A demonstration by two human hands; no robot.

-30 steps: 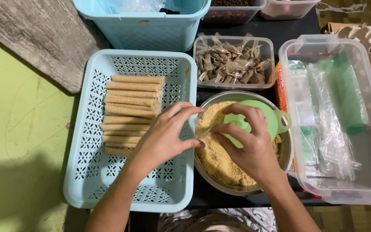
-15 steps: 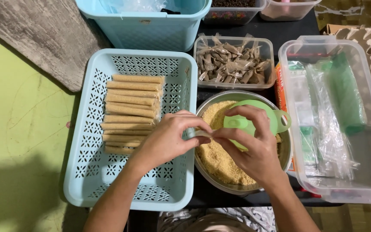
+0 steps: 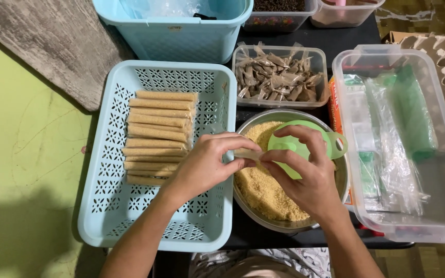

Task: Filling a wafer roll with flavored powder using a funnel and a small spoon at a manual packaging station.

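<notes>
My left hand (image 3: 204, 166) and my right hand (image 3: 302, 172) meet over the metal bowl (image 3: 339, 181) of yellow-brown granules (image 3: 261, 189). Both pinch a small clear plastic tube (image 3: 247, 154) held sideways between the fingertips. A light green funnel (image 3: 297, 146) lies in the bowl, partly behind my right hand. Several filled tan sticks (image 3: 158, 135) lie stacked side by side in the pale blue perforated tray (image 3: 104, 206) to the left.
A clear box (image 3: 279, 77) of twisted brown packets sits behind the bowl. A large clear tub (image 3: 439, 206) with plastic sleeves and a green roll stands on the right. A blue basket (image 3: 181, 36) is at the back. A green wall lies to the left.
My two hands have shifted slightly and their fingertips have closed in on the small clear tube over the bowl. Everything else stays where it was.
</notes>
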